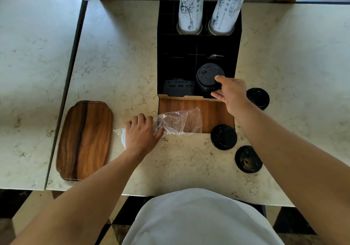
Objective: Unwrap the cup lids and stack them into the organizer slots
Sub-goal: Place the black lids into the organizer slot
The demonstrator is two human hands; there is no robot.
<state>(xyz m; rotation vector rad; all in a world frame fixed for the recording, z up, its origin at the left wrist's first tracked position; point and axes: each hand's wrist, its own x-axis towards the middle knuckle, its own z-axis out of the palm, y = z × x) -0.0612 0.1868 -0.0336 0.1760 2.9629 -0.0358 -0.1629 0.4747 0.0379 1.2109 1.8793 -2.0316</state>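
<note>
Right hand seats lids in organizer; left hand holds wrapper.

The right hand [230, 93] grips the stack of black plastic cup lids [209, 79], upright in the black organizer's [237, 42] front-right slot; the left hand [141, 134] pinches the clear plastic wrapper [178, 121], apparently empty, lying on the desk [117, 55].

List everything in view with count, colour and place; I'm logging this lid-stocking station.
Black plastic lid stack: one, black, front right organizer slot.
Loose black lids: three, counter right of organizer.
Black slotted organizer: one, counter centre.
Printed paper cup stacks: two, white, organizer rear.
Clear plastic wrapper: one, before organizer.
Wooden tray: one, brown, left.
Left hand: holds wrapper.
Right hand: grips lid stack.
</note>
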